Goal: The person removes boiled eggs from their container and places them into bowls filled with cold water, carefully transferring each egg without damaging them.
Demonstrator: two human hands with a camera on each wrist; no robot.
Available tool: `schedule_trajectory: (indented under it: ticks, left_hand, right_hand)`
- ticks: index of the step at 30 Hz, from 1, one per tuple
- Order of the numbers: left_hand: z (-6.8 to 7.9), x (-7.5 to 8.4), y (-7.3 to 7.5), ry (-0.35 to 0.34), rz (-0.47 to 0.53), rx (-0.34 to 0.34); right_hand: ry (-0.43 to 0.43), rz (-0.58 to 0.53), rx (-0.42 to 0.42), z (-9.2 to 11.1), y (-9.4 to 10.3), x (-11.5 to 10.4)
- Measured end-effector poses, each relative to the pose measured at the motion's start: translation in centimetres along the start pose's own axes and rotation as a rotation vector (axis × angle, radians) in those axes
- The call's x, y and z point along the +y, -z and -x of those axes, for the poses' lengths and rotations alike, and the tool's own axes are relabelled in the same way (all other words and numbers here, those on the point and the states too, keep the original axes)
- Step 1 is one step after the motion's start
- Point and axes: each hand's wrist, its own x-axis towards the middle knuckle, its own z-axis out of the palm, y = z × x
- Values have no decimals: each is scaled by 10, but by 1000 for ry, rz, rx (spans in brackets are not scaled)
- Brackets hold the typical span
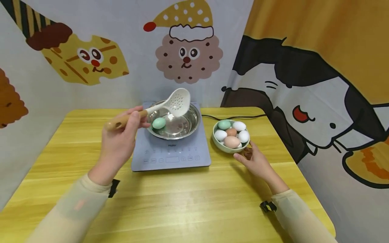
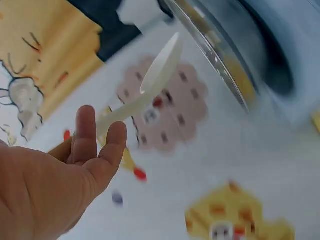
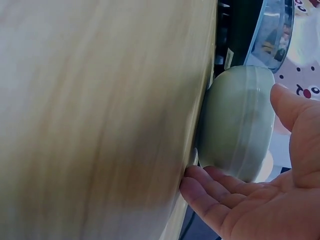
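Observation:
My left hand (image 1: 120, 138) grips the wooden handle of a white slotted spoon (image 1: 179, 103). The spoon's perforated head is held over a steel pot (image 1: 194, 125), tilted, with no egg on it. A pale green egg (image 1: 159, 123) lies inside the pot at its left. My right hand (image 1: 256, 162) is at the near right side of a light green bowl (image 1: 222, 147). In the right wrist view, its fingertips (image 3: 195, 182) reach the bowl's lower side, while the thumb stands near the rim. White, brown and green eggs (image 1: 232, 142) fill the bowl.
The pot stands on a grey-blue induction cooker (image 1: 171, 162) on a yellow wooden table (image 1: 170, 209). A black cord (image 1: 243, 116) runs along the back right. Behind the table hangs a cartoon-printed cloth (image 1: 133, 94).

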Motion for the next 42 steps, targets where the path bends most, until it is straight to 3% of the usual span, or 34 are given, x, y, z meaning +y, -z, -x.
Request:
schedule_trajectory:
  ticks: [3, 6, 11, 14, 20, 27, 34, 38, 42]
  left_hand:
    - [3, -3, 27, -77, -213, -27]
    - [2, -7, 43, -179, -375, -62]
    - [-5, -9, 47, -406, -550, -140]
    - [-11, -8, 42, -472, -601, -181]
    - [-18, -6, 36, -299, -583, -258]
    - [-13, 2, 43, -85, -481, -291]
    - [-10, 10, 39, 98, -306, -373]
    - [-16, 5, 40, 171, -244, -351]
    - [-27, -10, 44, 281, -6, -309]
  right_hand:
    - [1, -9, 6, 4, 0, 0]
    - [-10, -16, 14, 5, 0, 2]
    - [-17, -19, 26, 5, -2, 3]
    - [-14, -22, 25, 5, -4, 3]
    - [-13, -47, 23, 4, -8, 1]
    - [8, -36, 17, -1, -7, -3]
    - [8, -29, 20, -3, -5, -3]
    - [2, -21, 24, -3, -5, -2]
    - [3, -17, 25, -2, -5, -1]
